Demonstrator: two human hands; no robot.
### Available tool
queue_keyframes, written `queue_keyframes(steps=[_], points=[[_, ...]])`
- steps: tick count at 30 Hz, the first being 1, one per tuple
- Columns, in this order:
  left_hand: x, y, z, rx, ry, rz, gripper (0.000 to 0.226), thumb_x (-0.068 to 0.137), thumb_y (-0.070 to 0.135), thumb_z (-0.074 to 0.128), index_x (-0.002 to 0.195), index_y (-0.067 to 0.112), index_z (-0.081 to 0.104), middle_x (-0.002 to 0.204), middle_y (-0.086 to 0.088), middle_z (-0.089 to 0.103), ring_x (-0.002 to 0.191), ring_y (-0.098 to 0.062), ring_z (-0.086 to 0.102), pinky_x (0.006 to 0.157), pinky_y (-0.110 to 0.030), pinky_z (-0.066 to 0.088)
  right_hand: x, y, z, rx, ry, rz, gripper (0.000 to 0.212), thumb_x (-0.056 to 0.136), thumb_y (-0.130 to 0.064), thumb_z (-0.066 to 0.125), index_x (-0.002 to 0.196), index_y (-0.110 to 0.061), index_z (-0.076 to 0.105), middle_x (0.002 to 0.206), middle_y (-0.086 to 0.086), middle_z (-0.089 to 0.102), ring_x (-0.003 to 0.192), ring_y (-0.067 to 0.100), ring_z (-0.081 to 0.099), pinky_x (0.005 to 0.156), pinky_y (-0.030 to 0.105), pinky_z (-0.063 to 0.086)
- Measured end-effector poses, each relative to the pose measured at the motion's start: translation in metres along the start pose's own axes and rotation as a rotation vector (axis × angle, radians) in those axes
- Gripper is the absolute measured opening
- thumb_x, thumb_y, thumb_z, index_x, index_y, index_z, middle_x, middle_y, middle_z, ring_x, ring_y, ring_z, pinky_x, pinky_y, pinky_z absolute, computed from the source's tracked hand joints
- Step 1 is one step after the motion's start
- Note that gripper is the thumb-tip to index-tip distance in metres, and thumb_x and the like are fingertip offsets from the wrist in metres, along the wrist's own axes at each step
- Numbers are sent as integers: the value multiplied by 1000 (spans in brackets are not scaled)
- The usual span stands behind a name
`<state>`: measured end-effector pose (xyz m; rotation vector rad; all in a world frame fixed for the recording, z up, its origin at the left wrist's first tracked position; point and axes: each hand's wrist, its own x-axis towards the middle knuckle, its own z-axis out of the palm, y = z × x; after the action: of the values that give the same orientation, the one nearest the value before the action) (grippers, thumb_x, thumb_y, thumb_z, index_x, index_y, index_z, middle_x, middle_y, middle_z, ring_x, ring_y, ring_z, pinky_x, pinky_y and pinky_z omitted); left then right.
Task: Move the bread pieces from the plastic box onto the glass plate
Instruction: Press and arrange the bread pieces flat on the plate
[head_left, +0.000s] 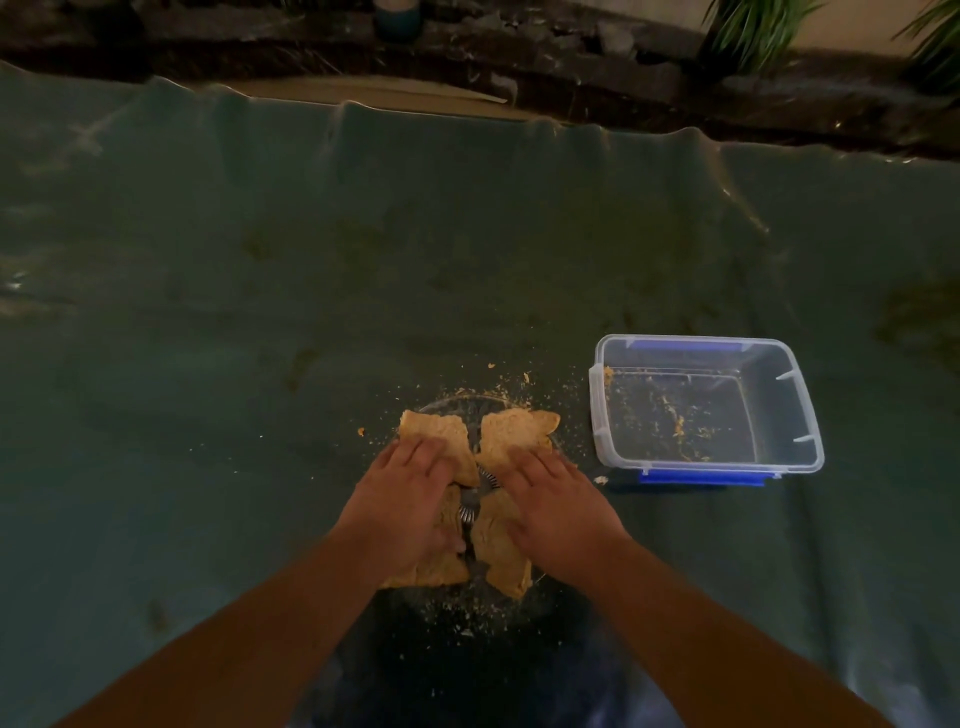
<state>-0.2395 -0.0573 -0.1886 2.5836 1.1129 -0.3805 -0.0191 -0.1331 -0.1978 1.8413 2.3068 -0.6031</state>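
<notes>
I see four torn, golden-brown bread pieces (519, 431) on the glass plate (457, 402), lying under my flat, open left hand (410, 499) and right hand (558, 501).

Dark green plastic sheet (260, 291) covers the surface, wrinkled along its far edge. Crumbs (524, 378) scattered mid-frame. Dark stone ledge (571, 67) across the top. Green plant leaves (753, 26) upper right. Teal pot (397, 18) top centre, blurred.
</notes>
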Motion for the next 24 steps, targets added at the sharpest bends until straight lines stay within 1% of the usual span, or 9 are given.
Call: queue_keyframes(steps=[2, 3, 6, 8, 12, 16, 21, 23, 24], points=[[-4, -1, 1, 21, 14, -1, 93, 79, 77, 61, 151, 22, 37, 165, -8, 28, 151, -30, 19, 124, -51, 18, -3, 1, -5, -9, -12, -16, 67, 102, -38, 48, 161, -23, 20, 171, 13, 20, 156, 34, 13, 124, 49, 6], [-7, -2, 1, 40, 57, -5, 88, 81, 80, 55, 146, 22, 43, 158, -9, 38, 144, -30, 30, 119, -51, 28, -6, 1, -7, -11, -6, -7, 65, 101, -37, 48, 160, -22, 24, 169, 13, 25, 154, 35, 18, 124, 50, 13], [-17, -3, 0, 48, 123, -50, 84, 81, 89, 34, 124, 21, 54, 122, -4, 56, 110, -26, 52, 92, -45, 50, -18, -7, -12, -16, 72, 80, 54, 99, -43, 47, 147, -19, 41, 145, 12, 49, 132, 33, 45, 111, 49, 37], [-24, -4, 6, 31, 86, -34, 87, 80, 90, 33, 127, 20, 53, 121, -4, 57, 109, -25, 54, 87, -45, 53, -25, -18, -8, -1, 80, 100, 53, 98, -48, 46, 140, -16, 47, 133, 10, 53, 119, 30, 49, 103, 46, 43], [-34, 0, 18, 24, 106, 18, 77, 84, 79, 47, 129, 17, 58, 121, -5, 59, 109, -26, 57, 87, -45, 56, -31, -33, 7, 4, 4, 52, 55, 97, -53, 45, 138, -17, 47, 132, 11, 51, 117, 30, 47, 100, 45, 45], [-27, 11, 18, 46, 110, 23, 69, 87, 71, 57, 132, 19, 56, 125, -5, 57, 112, -26, 54, 94, -46, 53, -27, -23, 10, -72, 17, 21, 56, 100, -50, 43, 146, -18, 43, 138, 13, 50, 124, 32, 46, 104, 47, 43], [-23, 16, 15, 77, 200, 37, 70, 83, 72, 62, 126, 17, 59, 121, -8, 59, 108, -29, 54, 92, -49, 52, -25, -17, 5, -84, 51, -1, 58, 97, -48, 46, 147, -19, 42, 139, 13, 52, 124, 34, 47, 104, 50, 43], [-22, 11, 11, 44, 201, 19, 81, 80, 74, 65, 137, 17, 54, 141, -12, 54, 126, -34, 51, 104, -53, 47, -21, -20, 0, -46, 125, 20, 60, 96, -45, 47, 150, -19, 39, 143, 14, 51, 129, 36, 47, 107, 53, 42], [-20, 8, 9, 38, 164, 2, 90, 80, 76, 61, 146, 17, 46, 155, -14, 43, 140, -36, 41, 115, -54, 37, -17, -21, -3, -13, 139, 46, 63, 97, -46, 46, 153, -20, 34, 151, 16, 46, 137, 38, 41, 111, 55, 38]])
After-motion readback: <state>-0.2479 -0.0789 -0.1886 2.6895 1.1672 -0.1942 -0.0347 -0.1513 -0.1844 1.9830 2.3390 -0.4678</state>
